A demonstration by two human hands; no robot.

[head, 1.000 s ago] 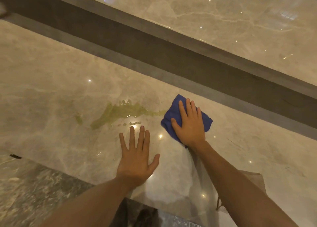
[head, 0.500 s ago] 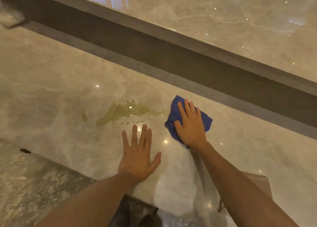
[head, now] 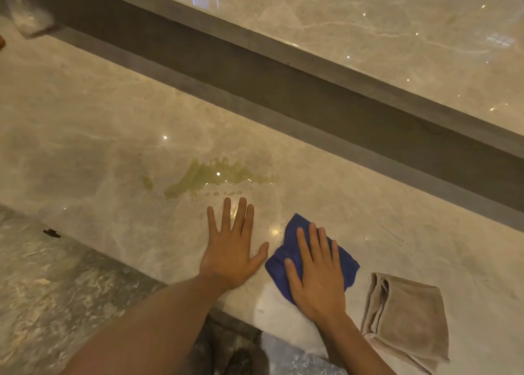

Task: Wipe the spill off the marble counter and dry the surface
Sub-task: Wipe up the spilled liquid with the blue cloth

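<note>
Wipe barely started: greenish spill (head: 215,177) sits intact mid-counter (head: 85,153), just beyond the left hand (head: 231,250), which lies flat, fingers straight, holding nothing. Right hand (head: 317,272) presses flat-fingered on the blue cloth (head: 295,227); tan towel (head: 408,315) lies folded to its right, unused, so drying remains. Versus the earlier frame, cloth and right hand have slid from beside the spill toward the near edge.

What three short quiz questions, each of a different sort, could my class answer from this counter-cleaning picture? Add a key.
1. True or false: the blue cloth covers the yellow-green spill.
2. Which hand presses the blue cloth? A) left B) right
3. Fill in: a folded ____ towel lies right of the blue cloth.

Key:
1. False; they lie apart.
2. B, the right hand; the left hand lies flat on the marble counter.
3. Beige, the beige towel.
</note>
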